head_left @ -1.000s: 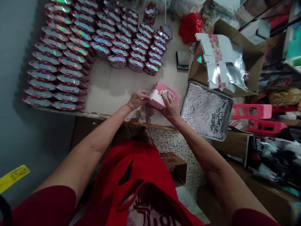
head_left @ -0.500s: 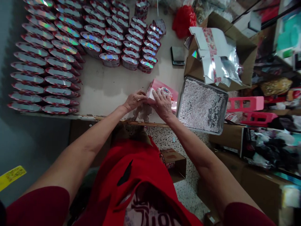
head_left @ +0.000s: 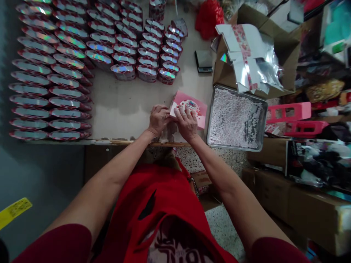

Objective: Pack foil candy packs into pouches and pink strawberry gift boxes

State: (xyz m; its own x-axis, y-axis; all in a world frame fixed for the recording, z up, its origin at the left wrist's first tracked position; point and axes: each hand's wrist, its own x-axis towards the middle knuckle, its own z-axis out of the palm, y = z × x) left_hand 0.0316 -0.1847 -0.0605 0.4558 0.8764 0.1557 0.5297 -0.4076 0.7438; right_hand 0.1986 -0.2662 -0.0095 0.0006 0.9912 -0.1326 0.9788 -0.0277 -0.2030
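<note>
A pink cardboard box [head_left: 200, 109] with a round printed label lies at a slant on the table near its front edge. My right hand [head_left: 187, 123] lies over its near side, fingers on the top face, steadying it. At the box's left end is my left hand [head_left: 159, 119], its fingers curled and pinched against the end flap; the fingertips are partly hidden. To the right of the box stands a metal tray [head_left: 210, 137] of small whitish-pink pieces.
Rows of upright red-edged pouches [head_left: 68, 92] fill the table's left and back. A small flat scale [head_left: 203, 60] lies behind the box. Back right stands an open carton [head_left: 289, 54] holding white and silver packaging. A red bag [head_left: 209, 18] and pink stools [head_left: 290, 111] are also in view.
My left hand has turned and curled more at the box's left end. The right hand has slid slightly down, uncovering more of the label. The view has shifted a little.
</note>
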